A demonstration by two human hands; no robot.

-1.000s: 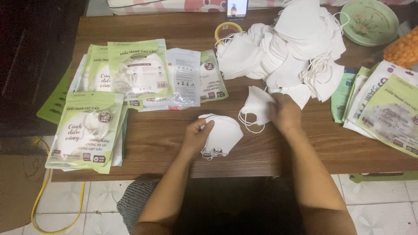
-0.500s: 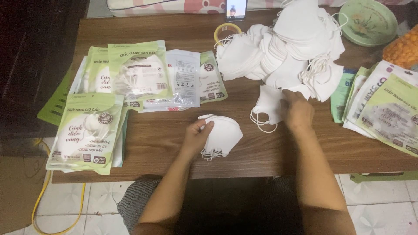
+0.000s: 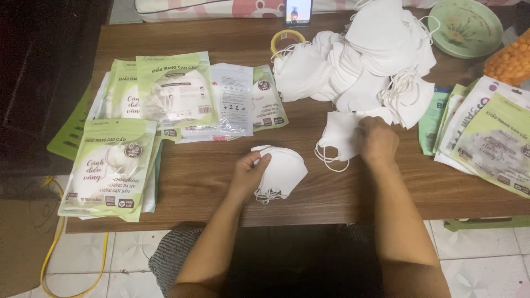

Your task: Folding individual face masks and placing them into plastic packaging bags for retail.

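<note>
Here, left hand (image 3: 249,172) grip holding folded masks (image 3: 280,172), right hand (image 3: 377,142) grip hiding mask (image 3: 339,135) edge.

Brown wooden table (image 3: 210,182), white masks (image 3: 364,72), green packets (image 3: 110,165), green plate (image 3: 466,27)

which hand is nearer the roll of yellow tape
Left, though narrowly. The left hand lies below the roll of yellow tape; the right hand sits further off to its right.
</note>
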